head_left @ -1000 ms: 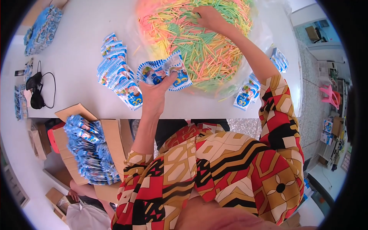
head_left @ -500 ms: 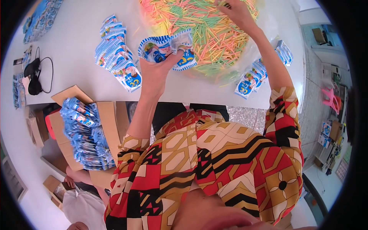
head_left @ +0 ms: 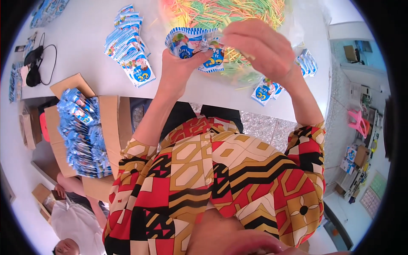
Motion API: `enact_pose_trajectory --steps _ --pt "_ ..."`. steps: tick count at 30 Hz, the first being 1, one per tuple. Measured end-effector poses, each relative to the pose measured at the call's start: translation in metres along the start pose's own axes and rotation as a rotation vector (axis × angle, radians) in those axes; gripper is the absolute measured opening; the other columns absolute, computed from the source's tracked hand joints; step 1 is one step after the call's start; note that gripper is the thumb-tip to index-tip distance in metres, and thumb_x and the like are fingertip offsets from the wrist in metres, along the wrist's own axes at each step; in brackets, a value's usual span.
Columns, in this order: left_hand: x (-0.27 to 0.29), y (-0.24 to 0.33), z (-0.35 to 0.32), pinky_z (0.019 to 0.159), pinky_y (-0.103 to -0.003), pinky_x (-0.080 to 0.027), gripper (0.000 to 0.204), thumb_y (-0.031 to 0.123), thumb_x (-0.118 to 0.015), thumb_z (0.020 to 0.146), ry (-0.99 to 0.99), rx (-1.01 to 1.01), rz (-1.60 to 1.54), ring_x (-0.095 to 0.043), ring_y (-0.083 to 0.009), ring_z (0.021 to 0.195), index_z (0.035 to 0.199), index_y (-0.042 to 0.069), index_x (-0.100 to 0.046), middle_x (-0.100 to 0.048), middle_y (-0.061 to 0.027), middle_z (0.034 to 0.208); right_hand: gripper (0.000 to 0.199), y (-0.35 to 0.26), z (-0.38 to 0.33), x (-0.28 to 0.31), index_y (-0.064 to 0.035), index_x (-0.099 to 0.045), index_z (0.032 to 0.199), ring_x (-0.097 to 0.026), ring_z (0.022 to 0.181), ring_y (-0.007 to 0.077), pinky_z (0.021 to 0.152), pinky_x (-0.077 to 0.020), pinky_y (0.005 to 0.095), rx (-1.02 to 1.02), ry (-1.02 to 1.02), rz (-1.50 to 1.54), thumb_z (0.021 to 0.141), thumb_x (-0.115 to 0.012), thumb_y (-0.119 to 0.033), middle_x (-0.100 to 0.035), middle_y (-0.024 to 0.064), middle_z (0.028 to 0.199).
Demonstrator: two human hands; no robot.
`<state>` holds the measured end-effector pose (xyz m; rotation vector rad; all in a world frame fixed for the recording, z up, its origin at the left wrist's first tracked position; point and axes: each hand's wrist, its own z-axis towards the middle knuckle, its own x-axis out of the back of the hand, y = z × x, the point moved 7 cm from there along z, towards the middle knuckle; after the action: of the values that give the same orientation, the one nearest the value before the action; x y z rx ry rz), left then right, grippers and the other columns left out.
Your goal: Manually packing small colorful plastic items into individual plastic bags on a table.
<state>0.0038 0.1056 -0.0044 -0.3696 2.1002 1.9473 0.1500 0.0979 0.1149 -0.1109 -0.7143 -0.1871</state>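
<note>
My left hand (head_left: 173, 73) is closed round blue-and-white striped printed packets (head_left: 187, 44), its thumb across their front. The top of a packet gapes open. Beside that mouth is my right hand (head_left: 261, 49), slightly blurred, its fingers pinched on a few thin pastel sticks (head_left: 226, 21); their number is hidden. Behind both hands spreads a large heap of pink, yellow and green sticks (head_left: 204, 13) on clear plastic sheeting (head_left: 293, 32). Flat packets (head_left: 137, 70) lie overlapped in a row left of my left hand. More packets (head_left: 264, 90) lie partly under my right forearm.
The white table (head_left: 229, 91) ends just before my body. An open cardboard box (head_left: 114, 123) full of filled blue packets (head_left: 83, 136) stands at its left front. A black strapped item (head_left: 34, 70) lies far left. A person in white (head_left: 76, 223) is at lower left.
My right hand has come from the far side of the stick heap back to the packet mouth, with sticks in its fingers. My left hand still holds the packets. The view has shifted slightly.
</note>
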Motion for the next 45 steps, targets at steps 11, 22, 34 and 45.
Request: enact_pose_trajectory --steps 11,22,34,45 --pt "0.008 -0.013 0.0 0.081 -0.029 -0.049 0.032 0.001 -0.072 0.073 -0.072 0.121 -0.104 -0.063 -0.0139 0.086 0.103 0.0 -0.062 -0.066 -0.0069 0.097 0.027 -0.004 -0.006 -0.009 0.0007 -0.066 0.089 -0.064 0.079 0.0265 0.067 -0.0543 0.0326 0.085 -0.032 0.205 0.063 -0.068 0.003 -0.065 0.0122 0.09" --pt "0.001 -0.029 -0.007 0.077 -0.029 -0.053 0.029 -0.001 -0.069 0.076 -0.232 0.336 -0.33 -0.065 -0.0155 0.086 0.103 0.003 -0.06 -0.066 -0.0062 0.097 0.027 -0.015 -0.002 -0.006 0.0007 -0.065 0.089 -0.064 0.082 0.0271 0.07 -0.0542 0.0338 0.128 -0.146 0.301 0.063 -0.067 0.004 -0.066 0.0134 0.092" --pt "0.004 -0.01 -0.007 0.075 -0.026 -0.05 0.033 0.006 -0.075 0.073 -0.221 0.068 0.109 -0.063 -0.0108 0.084 0.103 0.003 -0.063 -0.067 -0.0045 0.095 0.015 0.03 -0.024 -0.031 -0.0007 -0.064 0.097 -0.063 0.087 0.0179 0.073 -0.0509 0.0276 -0.62 -0.286 0.626 0.082 -0.062 0.002 -0.065 0.008 0.096" --pt "0.004 -0.01 -0.003 0.077 -0.027 -0.05 0.039 0.01 -0.077 0.072 -0.197 0.048 0.072 -0.062 -0.0103 0.085 0.106 0.003 -0.06 -0.066 -0.0041 0.096 0.033 0.03 -0.006 -0.028 -0.0026 -0.057 0.116 -0.052 0.11 0.0278 0.092 -0.0419 0.0367 -0.583 -0.319 0.339 0.084 -0.061 -0.012 -0.055 0.0158 0.117"
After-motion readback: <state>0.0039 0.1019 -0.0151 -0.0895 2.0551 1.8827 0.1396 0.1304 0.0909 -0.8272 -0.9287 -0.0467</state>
